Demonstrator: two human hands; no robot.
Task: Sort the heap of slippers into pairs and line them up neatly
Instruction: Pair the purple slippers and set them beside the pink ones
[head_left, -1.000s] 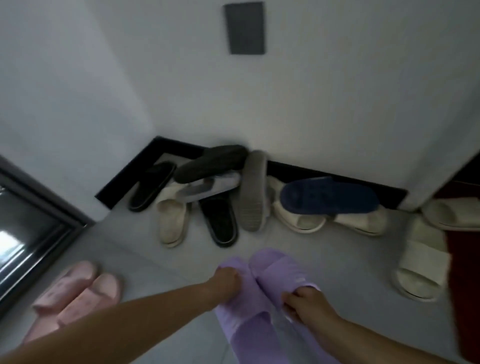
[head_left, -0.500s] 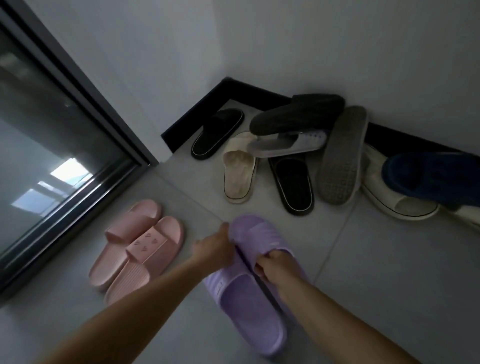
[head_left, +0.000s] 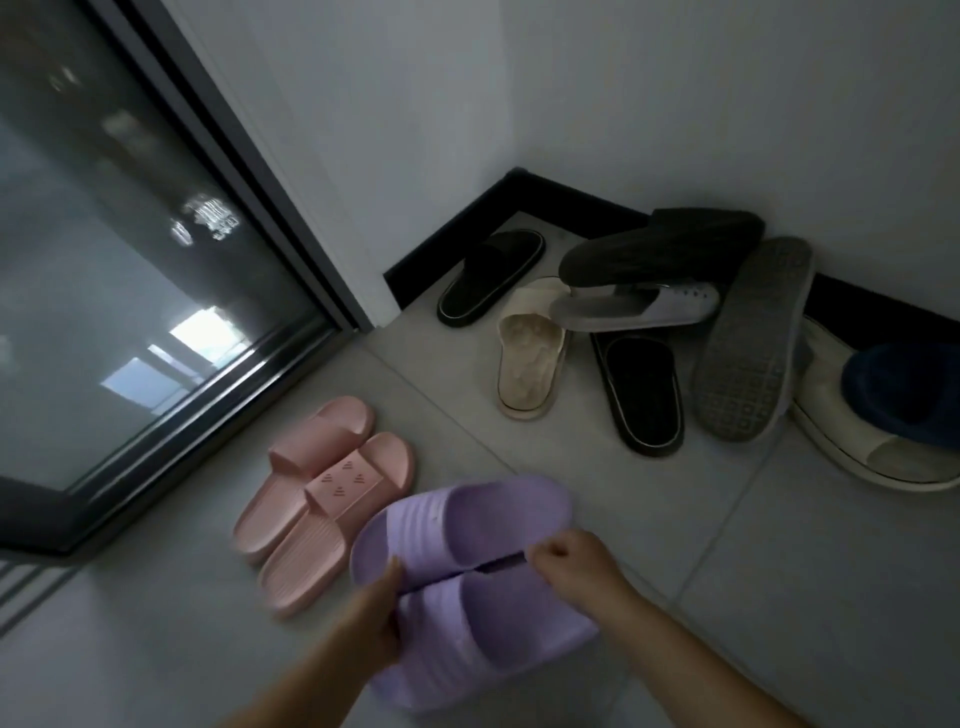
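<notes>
Two purple slippers (head_left: 467, 525) nr pink pair (head_left: 332, 483), grey tile floor (head_left: 779, 571) — heap (head_left: 639, 322) by wall (head_left: 675, 104).

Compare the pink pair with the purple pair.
Pink pair lies free on the floor; purple pair is gripped by the left hand and right hand. Pink strap carries small triangle marks; purple straps are ribbed. Both are slides, each pair side by side.

Left hand (head_left: 376, 618): curled, gripping purple slipper pair (head_left: 467, 519) | Right hand (head_left: 574, 566): curled, pinching same pair | Forearms: both extended forward
</notes>
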